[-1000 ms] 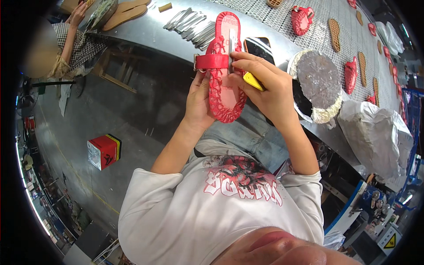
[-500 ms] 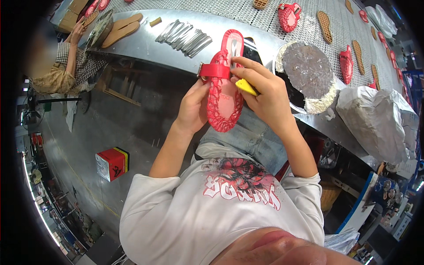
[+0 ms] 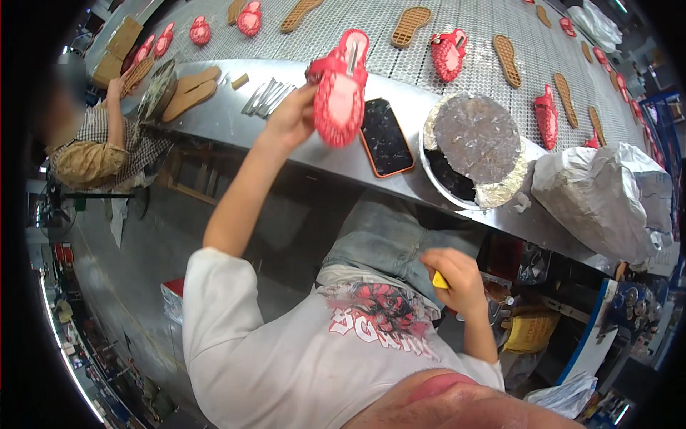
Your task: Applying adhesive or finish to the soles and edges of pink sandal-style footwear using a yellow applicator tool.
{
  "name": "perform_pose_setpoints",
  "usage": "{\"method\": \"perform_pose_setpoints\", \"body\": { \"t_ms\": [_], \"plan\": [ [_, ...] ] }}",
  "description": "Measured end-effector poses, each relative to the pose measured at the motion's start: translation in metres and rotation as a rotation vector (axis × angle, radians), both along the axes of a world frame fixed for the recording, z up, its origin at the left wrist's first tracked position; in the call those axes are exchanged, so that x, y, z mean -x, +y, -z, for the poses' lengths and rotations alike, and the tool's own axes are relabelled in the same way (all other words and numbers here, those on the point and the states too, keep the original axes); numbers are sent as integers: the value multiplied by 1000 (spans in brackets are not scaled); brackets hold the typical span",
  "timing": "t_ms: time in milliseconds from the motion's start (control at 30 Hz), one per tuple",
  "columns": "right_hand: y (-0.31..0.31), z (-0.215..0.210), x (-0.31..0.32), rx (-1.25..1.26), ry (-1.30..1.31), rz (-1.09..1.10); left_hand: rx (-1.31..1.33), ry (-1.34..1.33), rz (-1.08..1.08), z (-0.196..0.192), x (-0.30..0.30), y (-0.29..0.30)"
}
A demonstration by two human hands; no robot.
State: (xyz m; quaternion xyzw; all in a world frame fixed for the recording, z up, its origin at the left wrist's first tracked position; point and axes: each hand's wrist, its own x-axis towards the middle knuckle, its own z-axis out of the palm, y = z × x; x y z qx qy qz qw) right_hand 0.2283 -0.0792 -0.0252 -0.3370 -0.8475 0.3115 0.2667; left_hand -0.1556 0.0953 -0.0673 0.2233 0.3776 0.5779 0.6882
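My left hand (image 3: 291, 118) is stretched forward over the metal bench, its fingers closed on the edge of a red woven shoe (image 3: 339, 100) with a pink insole. A narrow grey metal strip lies along the insole near the shoe's far end. Lower, in front of my jeans, my right hand (image 3: 461, 280) is closed round a small yellow tool (image 3: 440, 280); most of it is hidden by the fingers. Beside the shoe, a dark phone with an orange edge (image 3: 386, 139) lies on the bench. Left of my left hand is a pile of metal strips (image 3: 266, 98).
A round tub with a grey lid (image 3: 475, 136) stands to the right, beside a white sack (image 3: 600, 196). Beyond the bench, a mesh conveyor (image 3: 379, 68) carries brown soles (image 3: 411, 26) and red shoes (image 3: 448, 56). At left, a person (image 3: 96, 150) holds a sole (image 3: 138, 76) near tan soles (image 3: 189, 93).
My left hand has carried the shoe forward and left, over the bench. My right hand has let go of the shoe and dropped back toward my body with the yellow tool. The view has shifted.
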Motion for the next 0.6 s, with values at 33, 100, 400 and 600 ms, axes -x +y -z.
{"method": "perform_pose_setpoints", "body": {
  "t_ms": [33,100,400,600],
  "plan": [
    [-11,11,-13,48,-35,69,16,35,-31,-10,-13,28],
    [-35,27,-30,82,-61,131,-28,70,57,4,9,98],
    [-89,52,-39,325,-81,567,143,208,44,56,40,246],
    [-61,49,-27,373,-71,541,249,750,19,33,75,242]
  ]
}}
